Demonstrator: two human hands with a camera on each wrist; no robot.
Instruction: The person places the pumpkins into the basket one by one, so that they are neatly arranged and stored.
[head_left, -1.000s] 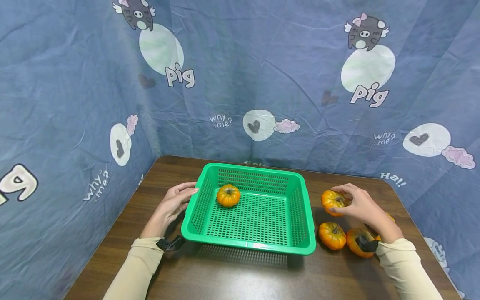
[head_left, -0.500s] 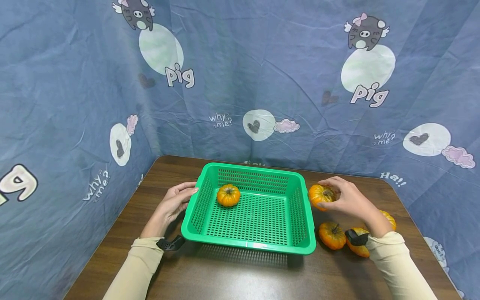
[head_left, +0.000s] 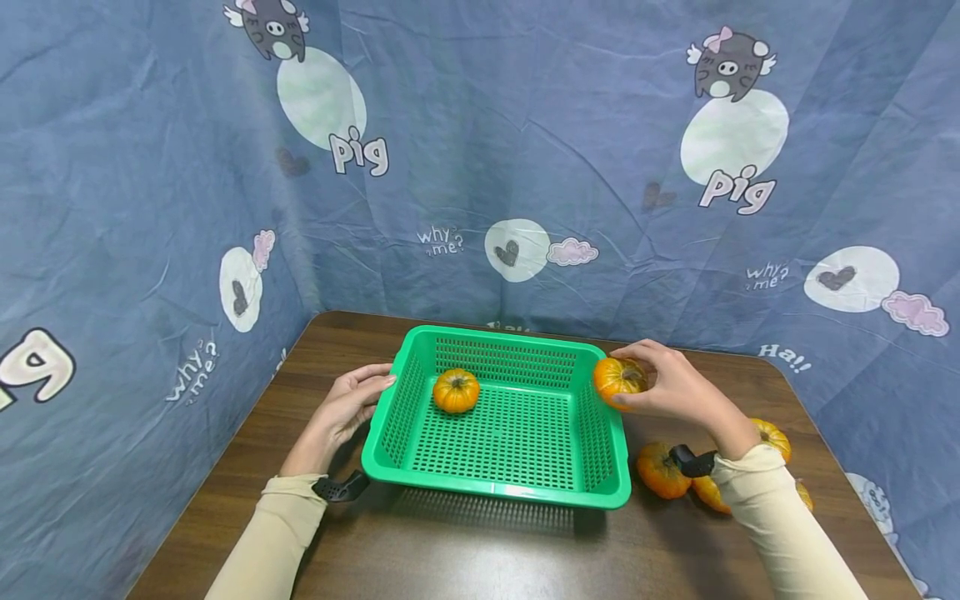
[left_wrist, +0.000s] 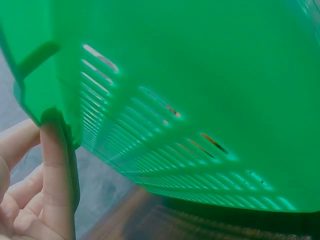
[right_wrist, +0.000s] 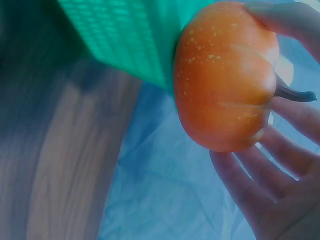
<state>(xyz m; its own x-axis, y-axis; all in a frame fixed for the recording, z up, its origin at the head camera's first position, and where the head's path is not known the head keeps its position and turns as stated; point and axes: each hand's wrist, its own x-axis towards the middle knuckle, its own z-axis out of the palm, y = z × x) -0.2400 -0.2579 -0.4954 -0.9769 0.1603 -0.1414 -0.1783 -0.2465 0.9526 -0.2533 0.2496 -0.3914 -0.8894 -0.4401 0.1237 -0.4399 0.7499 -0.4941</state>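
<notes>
A green plastic basket (head_left: 495, 487) with slotted walls stands in the middle of the head view. My left hand (head_left: 347, 406) grips its left rim, with the thumb on the rim; the left wrist view shows the fingers (left_wrist: 55, 170) against the basket's outer side. Inside, near the left wall, sits a small orange pumpkin (head_left: 456, 392). My right hand (head_left: 670, 385) holds another orange pumpkin (head_left: 619, 381) at the basket's right rim, pinched between thumb and fingers. In the right wrist view that held pumpkin (right_wrist: 225, 80) has its dark stem turned toward the palm.
Several more pumpkins lie on the brown wooden table (head_left: 480, 558) right of the basket, one orange pumpkin (head_left: 662, 472) beside its corner and another pumpkin (head_left: 771, 437) partly behind the right forearm. A blue printed cloth (head_left: 420, 167) hangs behind and left of the table.
My right hand has carried its pumpkin leftward, from above the other pumpkins to the basket's right rim. The left hand, the basket and the pumpkin inside stay where they were.
</notes>
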